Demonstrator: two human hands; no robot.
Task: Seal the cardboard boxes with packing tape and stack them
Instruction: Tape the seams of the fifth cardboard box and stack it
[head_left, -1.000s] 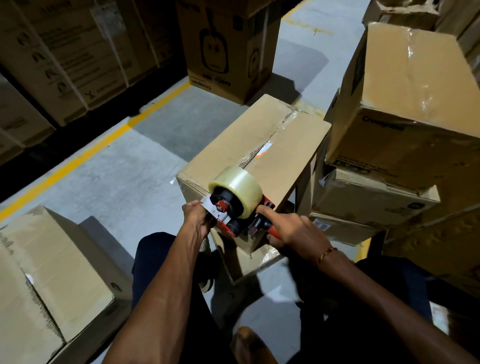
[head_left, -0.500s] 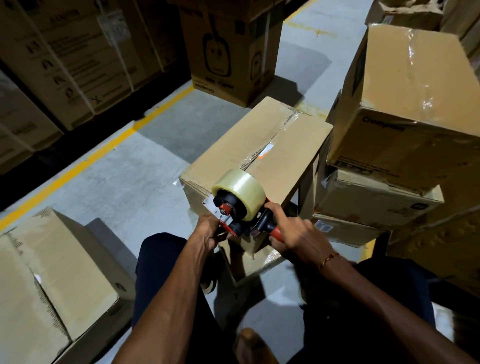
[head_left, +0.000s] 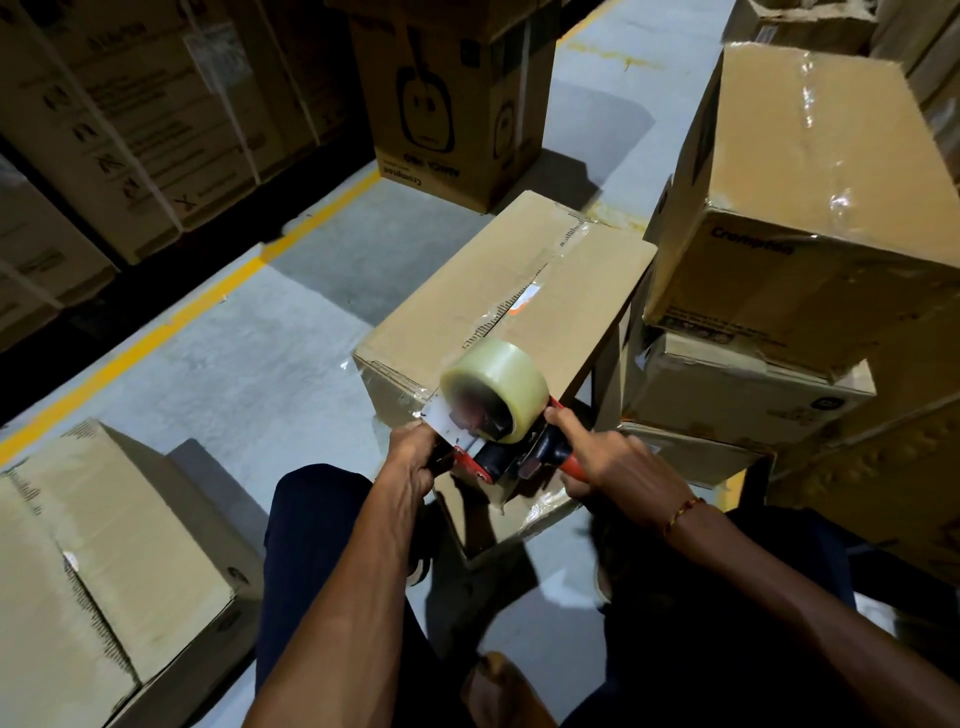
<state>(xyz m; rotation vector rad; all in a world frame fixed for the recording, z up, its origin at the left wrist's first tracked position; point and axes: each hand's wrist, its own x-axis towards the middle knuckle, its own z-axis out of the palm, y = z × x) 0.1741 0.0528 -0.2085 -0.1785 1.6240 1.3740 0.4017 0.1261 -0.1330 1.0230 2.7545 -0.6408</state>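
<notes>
A closed cardboard box (head_left: 483, 291) stands on the floor in front of me, an old torn tape strip along its top seam. A red tape dispenser (head_left: 498, 452) with a clear tape roll (head_left: 496, 382) sits at the box's near edge. My right hand (head_left: 618, 462) grips the dispenser's red handle, index finger stretched along it. My left hand (head_left: 415, 457) pinches the dispenser's front end by the metal plate, against the box's near face. Shiny tape shows on the lower near face.
A stack of taped boxes (head_left: 810, 208) rises right beside the box. Another box (head_left: 104, 561) lies at the lower left. A tall printed carton (head_left: 447, 98) stands beyond, strapped cartons (head_left: 130, 130) line the left wall. A yellow line (head_left: 171, 322) crosses the grey floor. My legs are below.
The dispenser has tilted and shifted slightly right along the box's near edge, and its roll is now blurred. My left hand slid right with its front end.
</notes>
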